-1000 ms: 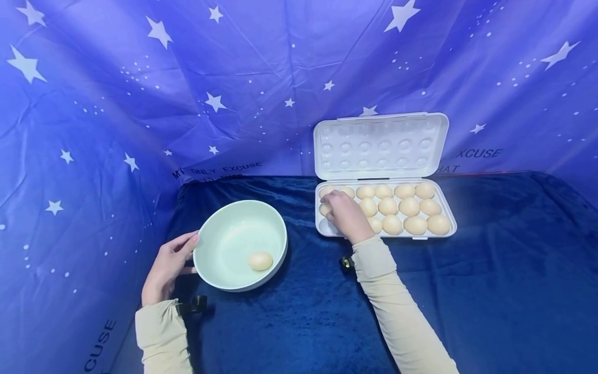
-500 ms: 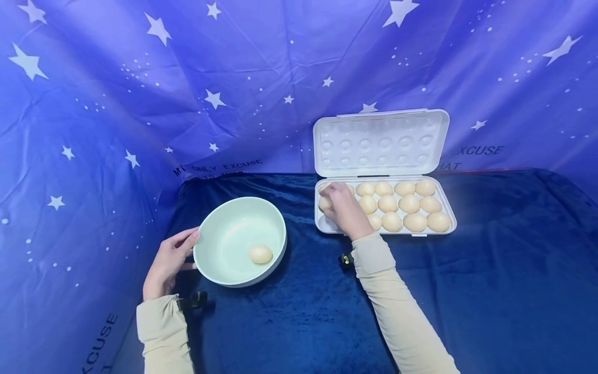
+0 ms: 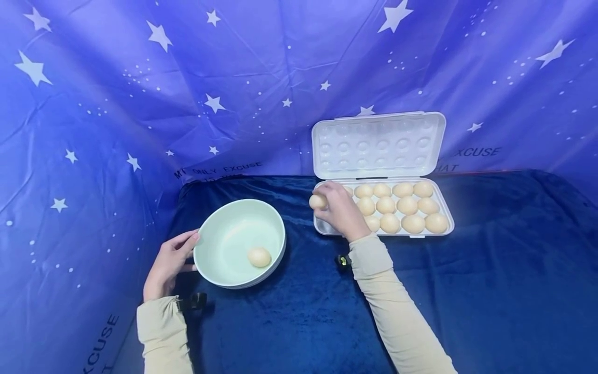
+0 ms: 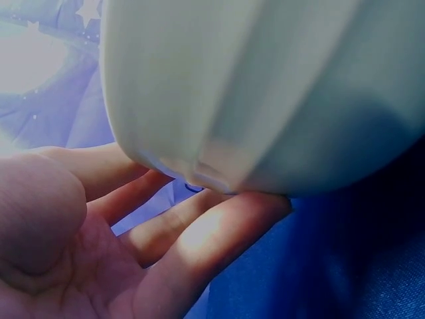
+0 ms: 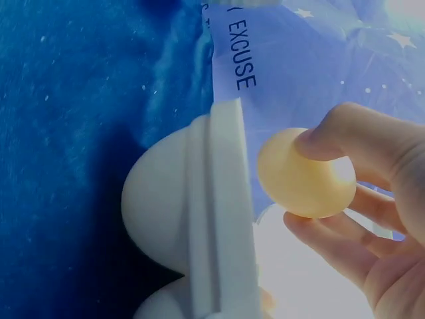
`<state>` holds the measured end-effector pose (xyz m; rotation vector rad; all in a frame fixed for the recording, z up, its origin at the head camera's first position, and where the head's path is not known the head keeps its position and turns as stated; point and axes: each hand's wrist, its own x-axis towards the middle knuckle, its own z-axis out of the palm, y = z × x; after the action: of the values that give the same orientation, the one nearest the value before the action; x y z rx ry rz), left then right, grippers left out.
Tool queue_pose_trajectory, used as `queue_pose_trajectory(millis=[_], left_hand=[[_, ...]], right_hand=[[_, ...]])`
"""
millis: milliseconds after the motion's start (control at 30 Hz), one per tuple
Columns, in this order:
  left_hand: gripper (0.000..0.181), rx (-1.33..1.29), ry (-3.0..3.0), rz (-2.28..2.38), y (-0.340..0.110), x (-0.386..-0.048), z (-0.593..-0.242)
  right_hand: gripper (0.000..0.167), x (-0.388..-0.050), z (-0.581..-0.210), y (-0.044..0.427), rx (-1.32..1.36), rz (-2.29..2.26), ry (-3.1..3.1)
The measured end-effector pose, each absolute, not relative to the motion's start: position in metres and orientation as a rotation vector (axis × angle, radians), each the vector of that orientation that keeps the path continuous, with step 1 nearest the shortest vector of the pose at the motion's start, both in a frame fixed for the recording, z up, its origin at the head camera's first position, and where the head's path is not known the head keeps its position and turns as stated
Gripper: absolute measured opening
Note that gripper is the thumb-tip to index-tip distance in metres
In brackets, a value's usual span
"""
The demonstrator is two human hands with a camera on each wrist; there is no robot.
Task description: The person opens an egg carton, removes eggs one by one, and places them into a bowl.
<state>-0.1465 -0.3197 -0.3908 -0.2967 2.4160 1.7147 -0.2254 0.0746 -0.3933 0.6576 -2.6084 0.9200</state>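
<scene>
A pale green bowl (image 3: 221,241) stands tilted on the cloth, with one egg (image 3: 259,257) lying inside it. My left hand (image 3: 168,262) grips the bowl's left side, thumb at the rim and fingers below, as the ribbed outer wall (image 4: 265,100) in the left wrist view shows. Over the left end of a white egg carton (image 3: 324,227), my right hand (image 3: 344,212) pinches another egg (image 5: 305,174) between thumb and fingers. That egg is clear of the carton's edge. Several eggs (image 3: 385,205) sit in the carton's cups; those at the left are partly hidden by the hand.
The carton's lid (image 3: 380,148) stands raised behind its base, close to the starry blue curtain (image 3: 261,67). Dark blue cloth (image 3: 299,311) covers the table between the bowl and the right arm. The curtain also hangs along the left side.
My right hand has taken an egg from the carton's left end, raising it and drawing it slightly left. The left hand keeps its grip on the bowl.
</scene>
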Motion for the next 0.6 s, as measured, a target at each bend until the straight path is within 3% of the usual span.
queue_pose_trajectory(millis=[600], left_hand=[[0.061,-0.295,2.412,1.725,-0.320,-0.145,-0.392]], right_hand=[[0.029,-0.204,-0.379,0.034,0.817,0.935,-2.441]])
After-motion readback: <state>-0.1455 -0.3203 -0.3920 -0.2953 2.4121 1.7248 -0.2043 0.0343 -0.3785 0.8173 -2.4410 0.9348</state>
